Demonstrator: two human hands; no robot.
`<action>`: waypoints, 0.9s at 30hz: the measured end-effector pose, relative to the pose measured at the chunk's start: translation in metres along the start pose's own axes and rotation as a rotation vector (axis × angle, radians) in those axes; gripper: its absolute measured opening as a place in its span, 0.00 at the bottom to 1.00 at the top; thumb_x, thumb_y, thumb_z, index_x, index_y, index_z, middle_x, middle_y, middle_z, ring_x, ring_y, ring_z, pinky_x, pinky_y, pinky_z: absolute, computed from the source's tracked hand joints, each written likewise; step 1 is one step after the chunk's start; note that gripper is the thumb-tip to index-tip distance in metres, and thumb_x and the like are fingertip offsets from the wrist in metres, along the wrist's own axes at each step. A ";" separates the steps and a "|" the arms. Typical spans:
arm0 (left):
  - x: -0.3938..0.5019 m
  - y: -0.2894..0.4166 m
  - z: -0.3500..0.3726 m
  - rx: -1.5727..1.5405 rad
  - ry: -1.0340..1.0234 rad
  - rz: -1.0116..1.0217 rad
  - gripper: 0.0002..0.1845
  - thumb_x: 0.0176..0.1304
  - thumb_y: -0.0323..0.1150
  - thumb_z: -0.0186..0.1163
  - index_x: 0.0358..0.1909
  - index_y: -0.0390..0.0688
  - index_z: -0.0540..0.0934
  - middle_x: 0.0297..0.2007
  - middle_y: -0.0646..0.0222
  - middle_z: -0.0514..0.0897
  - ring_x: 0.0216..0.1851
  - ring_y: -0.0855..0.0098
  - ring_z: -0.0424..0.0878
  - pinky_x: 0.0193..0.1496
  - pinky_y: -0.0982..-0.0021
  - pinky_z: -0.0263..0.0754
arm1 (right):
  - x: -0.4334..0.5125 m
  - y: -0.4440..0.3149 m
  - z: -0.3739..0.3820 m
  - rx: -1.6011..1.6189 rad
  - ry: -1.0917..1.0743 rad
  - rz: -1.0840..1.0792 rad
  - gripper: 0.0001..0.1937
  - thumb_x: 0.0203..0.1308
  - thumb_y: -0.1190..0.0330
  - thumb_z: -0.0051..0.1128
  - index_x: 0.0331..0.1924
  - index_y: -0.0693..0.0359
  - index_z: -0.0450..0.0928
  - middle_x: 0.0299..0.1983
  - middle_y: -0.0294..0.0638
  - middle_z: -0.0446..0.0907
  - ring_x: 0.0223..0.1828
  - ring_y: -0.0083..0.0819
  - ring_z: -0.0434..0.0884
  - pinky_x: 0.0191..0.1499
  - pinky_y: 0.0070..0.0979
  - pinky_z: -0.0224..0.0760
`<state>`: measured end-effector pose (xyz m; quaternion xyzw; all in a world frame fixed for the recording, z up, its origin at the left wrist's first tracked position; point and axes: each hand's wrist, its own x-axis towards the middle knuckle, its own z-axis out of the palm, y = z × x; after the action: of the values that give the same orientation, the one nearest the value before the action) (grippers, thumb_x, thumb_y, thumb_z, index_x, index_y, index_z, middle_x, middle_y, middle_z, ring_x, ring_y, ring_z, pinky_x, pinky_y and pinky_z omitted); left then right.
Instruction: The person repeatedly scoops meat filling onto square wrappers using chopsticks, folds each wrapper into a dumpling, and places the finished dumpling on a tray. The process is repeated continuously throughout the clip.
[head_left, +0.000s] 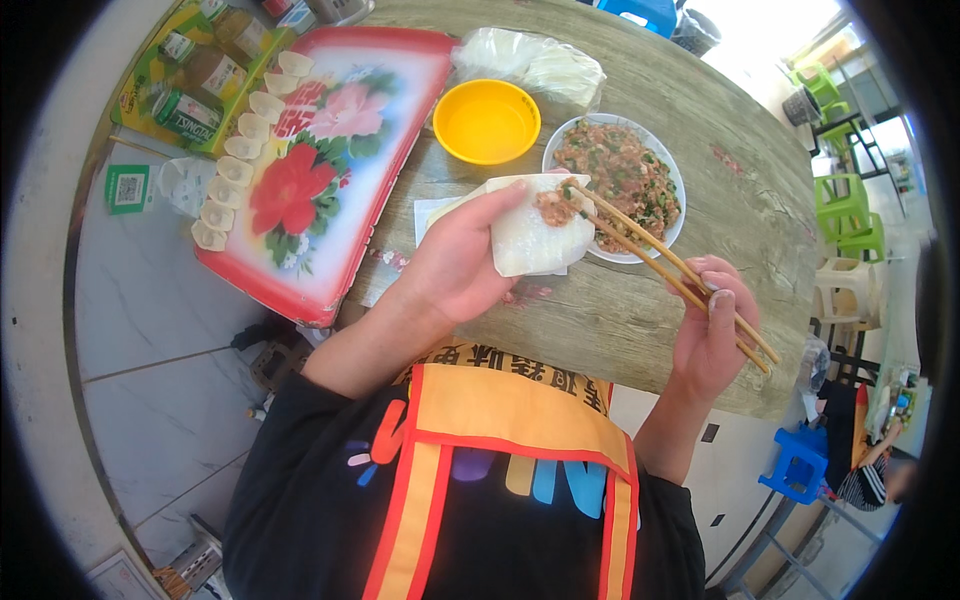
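My left hand (472, 251) holds a stack of thin white dough wrappers (525, 244), its thumb on the upper left edge. A small lump of minced meat filling (555, 208) lies on the top wrapper. In my right hand (716, 322) is a pair of wooden chopsticks (660, 259), whose tips touch the filling. A white bowl (679, 176) of minced meat with chopped greens stands just beyond. Left of it is a yellow bowl (487, 124) of liquid. Folded dumplings (235, 171) stand in a row along the left side of a red-rimmed floral tray (397, 172).
A clear plastic bag (529, 64) with white contents lies behind the yellow bowl. Jars and a can stand in a yellow-green carton (262, 56) beyond the tray. Green stools (844, 199) and a blue stool (799, 461) are at the right; another person (862, 480) is at the far right.
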<state>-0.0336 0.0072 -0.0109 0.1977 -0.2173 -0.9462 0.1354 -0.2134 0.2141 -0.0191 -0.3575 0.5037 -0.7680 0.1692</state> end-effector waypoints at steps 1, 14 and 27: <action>0.000 -0.001 -0.003 0.009 -0.030 -0.002 0.26 0.82 0.42 0.46 0.73 0.38 0.69 0.60 0.56 0.84 0.54 0.58 0.89 0.43 0.59 0.88 | 0.000 0.001 0.000 -0.021 -0.019 0.000 0.12 0.72 0.73 0.49 0.46 0.73 0.82 0.51 0.60 0.83 0.48 0.42 0.84 0.54 0.38 0.78; 0.001 -0.004 -0.010 0.025 -0.041 -0.015 0.25 0.82 0.41 0.49 0.73 0.39 0.67 0.61 0.55 0.82 0.57 0.53 0.86 0.47 0.52 0.87 | -0.001 0.006 0.008 -0.075 -0.037 -0.016 0.11 0.72 0.75 0.50 0.47 0.74 0.82 0.50 0.59 0.82 0.47 0.42 0.84 0.53 0.37 0.79; 0.001 -0.002 -0.012 0.005 -0.046 -0.014 0.27 0.82 0.42 0.47 0.75 0.38 0.65 0.63 0.52 0.80 0.58 0.52 0.85 0.51 0.50 0.85 | 0.000 0.008 -0.009 -0.006 0.032 0.052 0.13 0.73 0.73 0.49 0.48 0.74 0.82 0.52 0.59 0.81 0.47 0.44 0.84 0.53 0.38 0.79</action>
<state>-0.0296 0.0045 -0.0224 0.1777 -0.2213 -0.9510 0.1230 -0.2202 0.2163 -0.0288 -0.3324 0.5176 -0.7677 0.1797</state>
